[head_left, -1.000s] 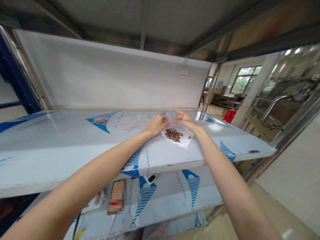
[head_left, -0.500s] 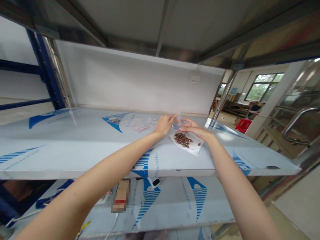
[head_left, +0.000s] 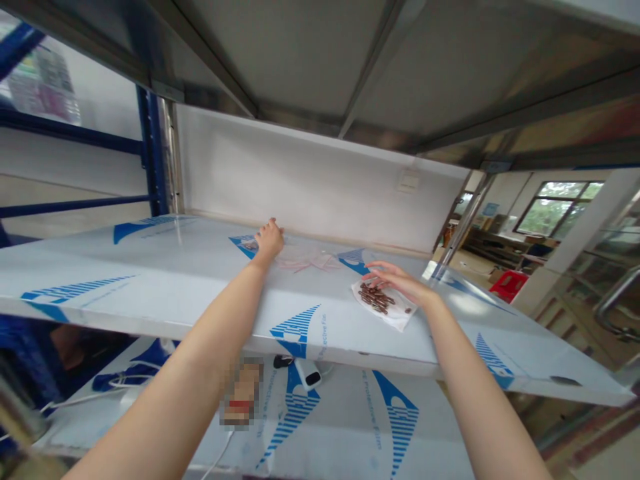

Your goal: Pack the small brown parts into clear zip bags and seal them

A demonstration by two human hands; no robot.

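Note:
My left hand (head_left: 269, 240) reaches to the far side of the steel shelf (head_left: 150, 280), its fingers bunched, beside a small clear plastic bag (head_left: 247, 245). Whether it holds anything small cannot be told. Loose clear film with pink strips (head_left: 305, 262) lies to its right. My right hand (head_left: 395, 277) stands open, its fingers just above a white paper sheet (head_left: 395, 319). On that sheet lies a heap of small copper-coloured metal parts (head_left: 376, 299).
The shelf top wears protective film with blue print, and a white wall stands behind it. On the lower shelf are a small white device, a blurred box and white cables. A blue rack stands at left; a glass door and red stool are at right.
My left hand has moved left, away from the paper, toward the shelf's far side. My right hand has opened and spread its fingers. The view has swung left.

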